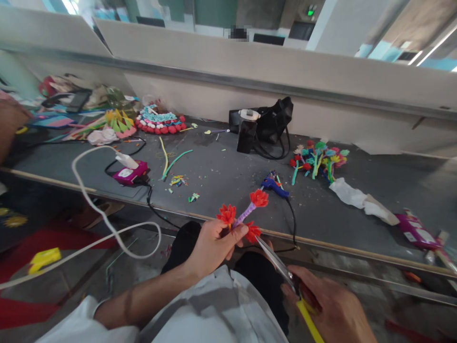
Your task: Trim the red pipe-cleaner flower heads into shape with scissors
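My left hand (pixel 214 245) pinches a small bunch of pipe-cleaner flowers (pixel 246 214): red fuzzy blooms on a purple stem, one bloom raised toward the bench edge. My right hand (pixel 328 307) grips scissors (pixel 282 269) with yellow and red handles. Their metal blades point up-left, and the tips reach the lowest red bloom just right of my left thumb. Both hands hover over my lap, in front of the grey bench (pixel 221 176).
On the bench lie a blue glue gun (pixel 273 185) with a black cord, a pile of finished colourful flowers (pixel 317 159), a black bag (pixel 273 124), a dark phone (pixel 246 136), crumpled white paper (pixel 360 200), a magenta power strip (pixel 130 172) and craft scraps. A white cable (pixel 100 209) loops off the edge.
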A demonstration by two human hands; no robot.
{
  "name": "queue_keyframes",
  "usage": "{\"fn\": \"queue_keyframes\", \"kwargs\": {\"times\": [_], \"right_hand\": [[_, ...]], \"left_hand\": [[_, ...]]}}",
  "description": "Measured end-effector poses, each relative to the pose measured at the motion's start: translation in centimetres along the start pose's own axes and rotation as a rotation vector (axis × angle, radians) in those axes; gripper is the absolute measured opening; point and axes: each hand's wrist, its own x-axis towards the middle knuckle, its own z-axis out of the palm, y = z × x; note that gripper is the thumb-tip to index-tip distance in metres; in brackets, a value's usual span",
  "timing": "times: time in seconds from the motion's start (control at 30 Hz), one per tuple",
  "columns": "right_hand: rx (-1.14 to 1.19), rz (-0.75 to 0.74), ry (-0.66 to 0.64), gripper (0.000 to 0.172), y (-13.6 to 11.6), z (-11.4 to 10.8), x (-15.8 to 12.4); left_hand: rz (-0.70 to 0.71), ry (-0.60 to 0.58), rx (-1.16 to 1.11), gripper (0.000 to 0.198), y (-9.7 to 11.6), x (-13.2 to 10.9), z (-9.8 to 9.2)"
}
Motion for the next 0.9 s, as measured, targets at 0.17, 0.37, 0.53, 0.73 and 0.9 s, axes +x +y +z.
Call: {"fn": "queue_keyframes", "kwargs": {"times": [0.17,0.37,0.53,0.73,0.9], "right_hand": [[-0.006,0.033,0.001,0.034,-0.01,0.2,-0.24],[-0.006,0.021,0.01,0.032,-0.2,0.14,0.01],[0.017,-0.021,0.014,0.027,0.26,0.09,0.23],[-0.015,0.018,0.024,0.034,-0.05,-0.09,0.24],[0.061,0.058,-0.014,0.036,-0.24,0.01,0.03]], "left_hand": [[0.0,-0.012,0.0,0.046,-0.33,-0.07,0.0],[0.003,-0.015,0.012,0.045,-0.25,-0.05,0.03],[0.005,-0.012,0.016,0.044,-0.09,-0.11,0.14],[0.0,-0.01,0.012,0.044,0.05,-0.08,0.19],[-0.001,-0.021,0.006,0.043,-0.18,-0.01,0.18]]}}
